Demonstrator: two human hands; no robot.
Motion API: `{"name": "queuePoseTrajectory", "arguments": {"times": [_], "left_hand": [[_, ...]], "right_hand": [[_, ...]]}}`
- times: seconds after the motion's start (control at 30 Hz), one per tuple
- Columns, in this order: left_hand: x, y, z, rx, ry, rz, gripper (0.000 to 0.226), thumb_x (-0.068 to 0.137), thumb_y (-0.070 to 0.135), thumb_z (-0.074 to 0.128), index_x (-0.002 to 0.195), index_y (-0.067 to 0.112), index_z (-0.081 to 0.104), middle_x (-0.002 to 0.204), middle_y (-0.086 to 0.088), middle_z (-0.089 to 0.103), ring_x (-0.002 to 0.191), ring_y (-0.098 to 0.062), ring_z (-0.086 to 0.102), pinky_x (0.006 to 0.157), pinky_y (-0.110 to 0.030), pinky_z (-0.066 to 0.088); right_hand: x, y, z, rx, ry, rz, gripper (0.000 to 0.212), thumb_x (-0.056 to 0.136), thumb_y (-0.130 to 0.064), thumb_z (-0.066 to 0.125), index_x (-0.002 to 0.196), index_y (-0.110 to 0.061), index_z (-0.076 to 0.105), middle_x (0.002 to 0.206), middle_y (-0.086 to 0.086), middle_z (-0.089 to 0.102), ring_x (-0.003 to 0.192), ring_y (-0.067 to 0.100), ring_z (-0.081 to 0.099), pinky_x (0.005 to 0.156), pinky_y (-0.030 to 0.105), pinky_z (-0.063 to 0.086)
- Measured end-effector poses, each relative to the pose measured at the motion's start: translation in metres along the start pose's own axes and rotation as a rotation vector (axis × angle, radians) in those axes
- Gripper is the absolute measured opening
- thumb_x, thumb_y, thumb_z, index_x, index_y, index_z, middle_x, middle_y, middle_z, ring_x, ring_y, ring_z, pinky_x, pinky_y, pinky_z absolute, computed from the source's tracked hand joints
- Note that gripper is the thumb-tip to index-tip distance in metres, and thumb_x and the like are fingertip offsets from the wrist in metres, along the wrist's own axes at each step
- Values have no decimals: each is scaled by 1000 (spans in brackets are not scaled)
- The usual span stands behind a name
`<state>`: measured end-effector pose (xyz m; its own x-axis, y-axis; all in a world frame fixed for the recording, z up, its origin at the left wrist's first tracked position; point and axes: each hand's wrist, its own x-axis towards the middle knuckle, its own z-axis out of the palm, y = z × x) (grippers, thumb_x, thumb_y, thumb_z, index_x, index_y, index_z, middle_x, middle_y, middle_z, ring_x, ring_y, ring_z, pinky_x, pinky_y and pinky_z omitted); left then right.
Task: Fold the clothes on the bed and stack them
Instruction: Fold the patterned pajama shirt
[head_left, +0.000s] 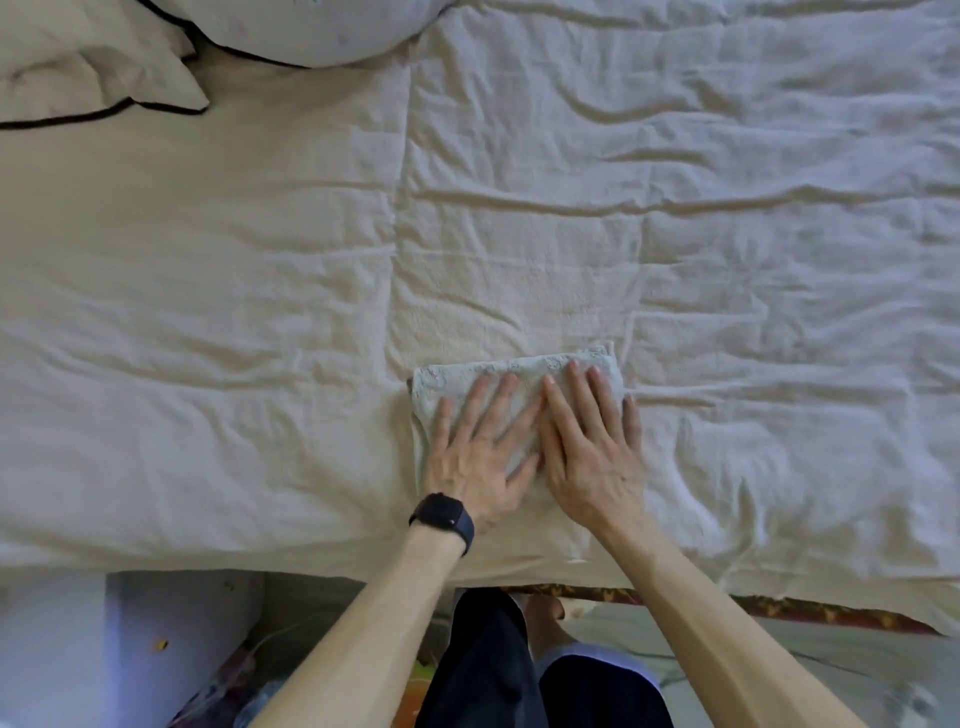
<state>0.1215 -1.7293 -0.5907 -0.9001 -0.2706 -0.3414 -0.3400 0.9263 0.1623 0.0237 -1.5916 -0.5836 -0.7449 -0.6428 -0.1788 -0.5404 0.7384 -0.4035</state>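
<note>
1. The view looks straight down from the person's head onto a bed (260, 312) covered in a creased, cream-white sheet.
2. A small folded cloth (467, 379), pale blue-green with a faint lacy pattern, lies on the sheet near the bed's near edge, a little right of centre. It forms a compact rectangle.
3. The left hand (475, 452) lies flat on the cloth's left half, palm down, fingers straight and slightly spread. It presses on the cloth and grips nothing.
4. The right hand (587, 447) lies flat on the right half, just beside the left hand, fingers straight and close together. Its little finger rests just past the cloth's right edge, on the sheet. It too holds nothing.
5. A black watch (441, 514) sits on the left wrist. Both forearms are bare.
6. At the far left corner of the bed lie two pillows: a rounded pale pillow (311, 26) and, left of it, a flatter cream pillow (88, 62) edged with dark piping.
7. Below the bed's edge, dark trousers (483, 665) and a bare foot (545, 618) show between the arms.
8. A white object (156, 623) stands on the floor at lower left; what it is cannot be told.
</note>
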Motion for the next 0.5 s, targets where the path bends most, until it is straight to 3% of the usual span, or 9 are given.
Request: {"name": "queuePoseTrajectory", "arguments": {"times": [0.1,0.17,0.27,0.3,0.37,0.43,0.5], "left_hand": [[-3,-31,26,-29,-115,-173,74,95,73,19,157,44,-7,166,11,-17,154,-18,-16,119,-61,-8],[-8,-37,35,-14,-140,-198,75,95,75,14,157,41,-11,165,10,-20,153,-17,-17,119,-62,-8],[-13,-37,28,-50,-116,-274,74,96,70,9,157,35,-14,165,11,-21,153,-13,-17,120,-55,-13],[-18,-38,20,-75,-110,-339,72,98,66,10,158,34,-11,166,10,-16,154,-14,-13,121,-54,-10],[-29,-35,-1,-187,-35,-490,65,101,57,28,160,32,15,168,1,10,152,-24,14,120,-50,17],[-33,-29,-20,-430,95,-661,46,99,47,50,143,34,47,146,-4,41,127,-27,45,95,-37,46],[-28,-26,-34,-827,168,-909,33,94,40,64,120,32,48,118,1,53,102,-21,61,68,-19,45]], "right_hand": [[9,19,18,-49,-220,45,70,102,-62,26,162,-35,2,172,-6,-5,157,11,-10,127,54,2],[6,22,29,-69,-241,85,78,100,-68,24,162,-32,-7,171,-7,-13,156,11,-16,126,51,-6],[2,19,25,58,-234,289,82,99,-71,23,161,-34,-16,170,-5,-18,156,14,-19,126,44,-13],[0,19,17,97,-241,342,78,100,-69,21,161,-35,-14,171,-3,-13,157,15,-15,127,45,-7],[-5,24,0,148,-236,369,71,104,-64,22,163,-33,-1,171,0,8,156,20,8,126,48,14],[-3,29,-19,338,-234,477,70,103,-61,39,161,-26,23,160,5,36,144,26,37,115,47,36],[5,32,-32,574,-258,657,63,96,-54,61,147,-21,44,140,2,58,121,23,60,100,45,52]]}}
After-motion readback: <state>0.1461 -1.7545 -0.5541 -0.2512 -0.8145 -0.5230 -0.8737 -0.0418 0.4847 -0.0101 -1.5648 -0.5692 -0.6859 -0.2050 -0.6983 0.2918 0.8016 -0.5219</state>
